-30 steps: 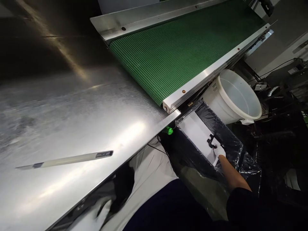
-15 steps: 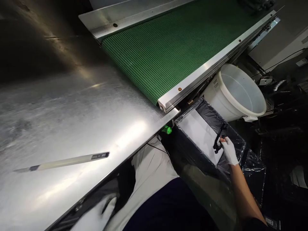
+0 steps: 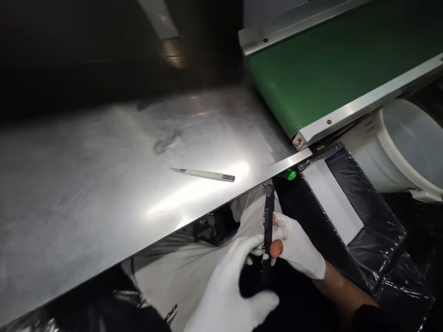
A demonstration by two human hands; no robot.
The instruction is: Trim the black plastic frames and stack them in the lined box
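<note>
Flanking steel table [image 3: 104, 184]: knife [image 3: 204, 174], bin [image 3: 367, 207].

The right hand [image 3: 297, 246] has lifted the black strip [image 3: 268, 230] out of the lined box [image 3: 377, 221] and brought it in front of the body, below the desk [image 3: 104, 184] edge; the left hand [image 3: 228, 290] has come up beside it

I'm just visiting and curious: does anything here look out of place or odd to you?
One thing: a slim craft knife lies loose on the steel table with its blade out, apart from both hands. The right glove also leaves a bare fingertip showing where it holds the black part. Nothing looks spilled.
</note>
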